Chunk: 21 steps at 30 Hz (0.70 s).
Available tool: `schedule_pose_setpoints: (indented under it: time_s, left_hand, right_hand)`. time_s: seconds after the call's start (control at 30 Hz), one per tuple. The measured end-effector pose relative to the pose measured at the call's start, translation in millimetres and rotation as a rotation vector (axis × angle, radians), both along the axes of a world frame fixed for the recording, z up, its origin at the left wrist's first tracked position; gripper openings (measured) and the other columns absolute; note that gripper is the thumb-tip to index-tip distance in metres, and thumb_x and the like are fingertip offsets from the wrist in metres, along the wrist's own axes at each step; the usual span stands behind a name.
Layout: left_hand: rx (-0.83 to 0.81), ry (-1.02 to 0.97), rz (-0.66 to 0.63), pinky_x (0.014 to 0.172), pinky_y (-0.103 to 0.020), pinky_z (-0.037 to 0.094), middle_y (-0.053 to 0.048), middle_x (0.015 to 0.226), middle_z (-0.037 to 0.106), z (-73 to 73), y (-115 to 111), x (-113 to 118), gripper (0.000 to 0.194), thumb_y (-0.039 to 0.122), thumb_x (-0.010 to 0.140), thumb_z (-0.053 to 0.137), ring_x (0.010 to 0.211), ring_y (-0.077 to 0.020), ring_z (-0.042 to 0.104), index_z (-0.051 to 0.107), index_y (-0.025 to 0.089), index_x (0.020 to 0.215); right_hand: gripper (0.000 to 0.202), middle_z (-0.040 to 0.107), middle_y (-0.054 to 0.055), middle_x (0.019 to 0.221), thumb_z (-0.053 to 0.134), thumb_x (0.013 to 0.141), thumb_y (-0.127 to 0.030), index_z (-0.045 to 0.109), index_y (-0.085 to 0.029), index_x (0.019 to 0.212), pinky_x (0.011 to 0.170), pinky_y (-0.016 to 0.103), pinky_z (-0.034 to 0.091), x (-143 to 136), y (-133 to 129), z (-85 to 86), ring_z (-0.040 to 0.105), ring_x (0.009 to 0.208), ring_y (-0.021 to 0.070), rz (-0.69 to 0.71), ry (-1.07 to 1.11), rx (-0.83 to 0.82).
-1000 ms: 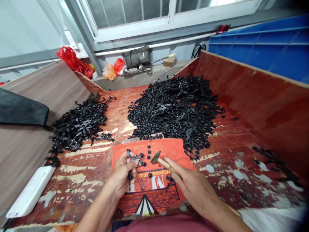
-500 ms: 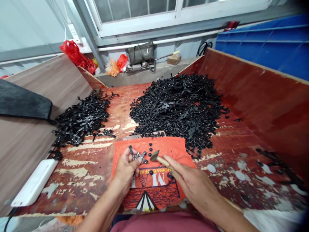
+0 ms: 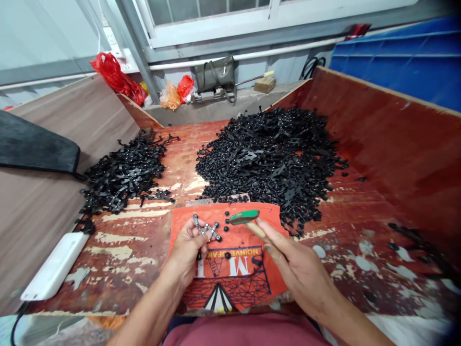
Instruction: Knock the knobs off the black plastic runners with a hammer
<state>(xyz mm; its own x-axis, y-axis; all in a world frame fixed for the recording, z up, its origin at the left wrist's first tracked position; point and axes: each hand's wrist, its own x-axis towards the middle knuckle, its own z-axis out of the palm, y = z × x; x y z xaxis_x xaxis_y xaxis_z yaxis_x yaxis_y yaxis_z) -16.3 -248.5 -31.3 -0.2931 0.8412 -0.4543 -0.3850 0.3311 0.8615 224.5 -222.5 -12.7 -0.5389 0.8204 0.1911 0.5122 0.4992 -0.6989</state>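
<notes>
My left hand [image 3: 190, 245] is closed on a black jointed linkage [image 3: 206, 228] with round ends, held over the left part of an orange printed cloth [image 3: 268, 216]. My right hand [image 3: 288, 250] grips the wooden handle of a tool with a green head [image 3: 245, 217]. That head is tilted up over the upper part of the cloth, to the right of the linkage and apart from it. A short column of small black round pieces [image 3: 226, 221] lies between the linkage and the tool. Another black round piece [image 3: 227, 255] rests on the cloth's lettering.
A large heap of black parts [image 3: 273, 154] lies behind the cloth, a smaller heap [image 3: 124, 175] to the left. Wooden boards [image 3: 389, 125] wall the table [image 3: 144, 240]. A white power block [image 3: 54, 266] sits at the left edge; black pieces [image 3: 425, 245] lie at the right.
The tool's head has lifted and turned, so its green side now shows. My left hand keeps its hold on the linkage. The whole view has shifted slightly.
</notes>
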Motion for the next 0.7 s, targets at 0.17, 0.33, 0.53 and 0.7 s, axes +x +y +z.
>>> schedule_pose_setpoints:
  time_s: [0.17,0.33,0.53,0.7]
  left_hand:
    - [-0.012,-0.065,-0.007,0.035,-0.013,0.028,0.003,0.061,0.069,1.8,-0.5,-4.1,0.046,0.027,0.058,0.084,0.033,-0.0026,0.039,0.048,0.02,0.086]
    - [0.009,-0.003,-0.014,0.033,-0.013,0.026,0.008,0.055,0.064,0.2,-1.8,0.4,0.046,0.027,0.059,0.083,0.031,-0.0027,0.038,0.049,0.021,0.088]
    - [0.027,0.061,-0.038,0.03,-0.014,0.026,0.009,0.055,0.063,-2.1,-2.1,2.6,0.045,0.03,0.062,0.081,0.028,-0.0027,0.032,0.045,0.022,0.088]
    - [0.043,0.095,-0.025,0.029,-0.013,0.025,0.01,0.057,0.061,-2.4,-3.9,4.9,0.045,0.032,0.063,0.081,0.028,-0.0015,0.03,0.044,0.023,0.089]
  right_hand:
    - [0.051,0.055,-0.002,0.142,0.036,0.104,-0.021,0.03,-0.035,0.152,0.106,0.041,0.049,8.4,0.4,-2.1,0.055,0.128,0.0184,-0.019,-0.035,-0.034]
    - [0.052,0.053,-0.004,0.145,0.034,0.104,-0.02,0.028,-0.04,0.152,0.1,0.04,0.054,11.0,-5.5,-10.5,0.057,0.126,0.0179,0.011,-0.103,-0.068]
    - [0.053,0.055,-0.006,0.143,0.032,0.103,-0.018,0.029,-0.042,0.151,0.095,0.038,0.057,9.3,-8.0,-6.5,0.064,0.118,0.0178,0.054,-0.16,-0.088]
    - [0.054,0.062,-0.004,0.136,0.032,0.102,-0.017,0.034,-0.041,0.15,0.092,0.039,0.058,7.4,-7.4,1.1,0.067,0.111,0.019,0.111,-0.21,-0.062]
